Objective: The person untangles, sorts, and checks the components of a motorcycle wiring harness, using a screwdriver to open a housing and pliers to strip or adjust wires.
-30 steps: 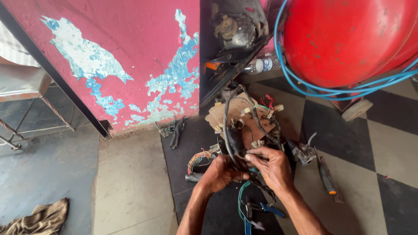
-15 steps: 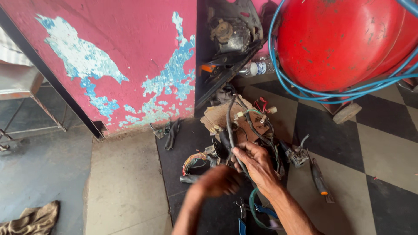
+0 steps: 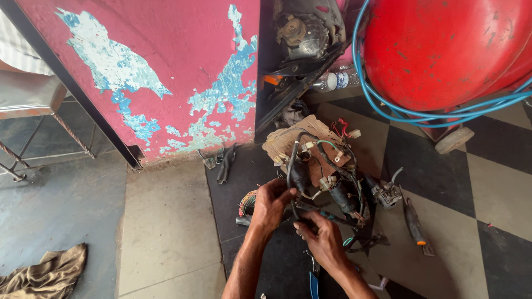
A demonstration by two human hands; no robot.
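The person is working over a tangled wiring harness that is lying on the checkered floor, near the middle of the scene, partly over a scrap of brown cardboard and just this side of the peeling pink wall. The left hand is closing around a thick black cable of the harness, its grip pressed together on that cable, while the right hand is pinching a thinner strand at the near end of the bundle, fingers curled tight on it.

To handle this step well, the person is probably best off keeping the left hand steady as an anchor and letting the right do the fine sorting, drawing one strand at a time so the connectors (the small white and pale plugs further along) are not snagging on each other. Pulling hard looks risky, since the wires are crossing in several places.

A screwdriver with an orange tip is lying to the right, apart from both hands. A large red tank wrapped with blue hose is standing at the far right, and a crumpled brown rag is lying at the near left.
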